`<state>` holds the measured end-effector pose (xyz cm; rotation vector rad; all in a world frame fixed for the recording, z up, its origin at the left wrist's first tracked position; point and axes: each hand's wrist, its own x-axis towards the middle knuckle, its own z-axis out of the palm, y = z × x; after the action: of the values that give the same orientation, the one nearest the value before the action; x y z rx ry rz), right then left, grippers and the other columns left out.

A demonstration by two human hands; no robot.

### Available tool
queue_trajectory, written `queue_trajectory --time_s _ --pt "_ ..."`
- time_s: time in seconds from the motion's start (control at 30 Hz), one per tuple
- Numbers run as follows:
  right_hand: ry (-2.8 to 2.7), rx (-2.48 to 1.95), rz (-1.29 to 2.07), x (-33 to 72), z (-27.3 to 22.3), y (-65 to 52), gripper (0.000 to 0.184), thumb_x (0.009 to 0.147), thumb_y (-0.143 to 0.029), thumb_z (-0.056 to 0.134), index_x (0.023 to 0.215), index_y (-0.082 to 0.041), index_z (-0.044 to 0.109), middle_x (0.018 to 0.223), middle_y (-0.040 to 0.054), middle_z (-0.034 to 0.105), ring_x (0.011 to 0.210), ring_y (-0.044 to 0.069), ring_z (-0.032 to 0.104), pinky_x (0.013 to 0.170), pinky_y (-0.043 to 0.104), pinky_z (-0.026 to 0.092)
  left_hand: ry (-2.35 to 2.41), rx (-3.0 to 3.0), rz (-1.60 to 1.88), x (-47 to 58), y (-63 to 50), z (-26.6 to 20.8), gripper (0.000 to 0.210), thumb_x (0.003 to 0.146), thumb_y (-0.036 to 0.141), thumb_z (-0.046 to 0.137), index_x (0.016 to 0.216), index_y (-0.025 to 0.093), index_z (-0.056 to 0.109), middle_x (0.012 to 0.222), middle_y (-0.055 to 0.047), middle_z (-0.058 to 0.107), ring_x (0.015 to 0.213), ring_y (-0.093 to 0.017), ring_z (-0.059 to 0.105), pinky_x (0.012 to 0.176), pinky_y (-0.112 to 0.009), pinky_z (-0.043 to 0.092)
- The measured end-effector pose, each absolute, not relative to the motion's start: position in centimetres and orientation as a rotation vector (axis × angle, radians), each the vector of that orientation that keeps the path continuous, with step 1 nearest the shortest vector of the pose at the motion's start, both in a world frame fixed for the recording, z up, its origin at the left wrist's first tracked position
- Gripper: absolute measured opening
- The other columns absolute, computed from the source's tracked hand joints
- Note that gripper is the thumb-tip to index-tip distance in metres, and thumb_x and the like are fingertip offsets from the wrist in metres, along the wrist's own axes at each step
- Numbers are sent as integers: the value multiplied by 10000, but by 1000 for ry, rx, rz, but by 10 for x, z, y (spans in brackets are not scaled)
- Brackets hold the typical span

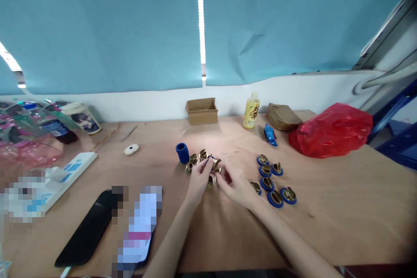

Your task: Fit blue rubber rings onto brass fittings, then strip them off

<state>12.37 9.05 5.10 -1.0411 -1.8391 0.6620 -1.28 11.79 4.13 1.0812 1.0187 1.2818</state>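
My left hand (198,181) and my right hand (235,183) meet over the table, fingers closed around one small brass-coloured metal piece (216,165). A bit of blue shows at its left edge; fingers cover the rest. Several similar brass pieces (203,153) without blue rings lie just behind and left of my left hand. Beside them stands a ribbed blue cylinder (183,153), which looks like a stack of rings. Right of my right hand sit several brass pieces with blue rings (275,198) around their bases.
A small open cardboard box (202,117), a yellow drink bottle (250,112), a blue wrapper (270,134) and a red plastic bag (332,132) stand along the back. Left are a white disc (131,149), a power strip (73,173), a black phone-like slab (87,230) and a lit phone (140,226).
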Motion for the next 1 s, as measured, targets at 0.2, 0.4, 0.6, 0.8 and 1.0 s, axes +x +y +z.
queue_trajectory --time_s 0.2,0.4,0.6,0.8,1.0 --pt "-1765 -1018 785 124 49 90 89 881 -201 519 837 -228 447 630 -61 467 531 120 448 515 251 359 1029 1182 1279 -13 117 43 412 800 535 641 891 149 750 899 -81 755 847 -200 684 808 -288 515" --pt "-1719 -993 724 125 58 90 123 873 -206 527 784 -233 446 630 -47 488 568 129 476 525 247 389 1013 1151 1304 -14 116 46 323 787 449 683 907 159 757 961 -94 755 906 -217 689 880 -320 508" --pt "-1755 -967 727 125 60 91 104 897 -235 503 793 -224 494 647 -32 523 576 131 499 549 253 414 1015 1154 1319 -15 116 44 325 793 441 678 924 154 755 953 -95 754 919 -218 688 848 -302 518" --pt "-1757 -1003 718 126 59 92 161 885 -240 513 729 -222 478 614 -38 499 549 121 476 529 241 387 1008 1204 1306 -14 114 48 296 806 425 663 882 152 748 917 -78 753 891 -204 680 826 -279 508" --pt "-1712 -1043 672 126 55 94 246 824 -218 539 613 -223 412 557 -48 422 529 117 409 498 236 331 983 1187 1262 -9 109 59 302 773 444 685 825 153 744 862 -66 742 839 -202 665 795 -281 505"
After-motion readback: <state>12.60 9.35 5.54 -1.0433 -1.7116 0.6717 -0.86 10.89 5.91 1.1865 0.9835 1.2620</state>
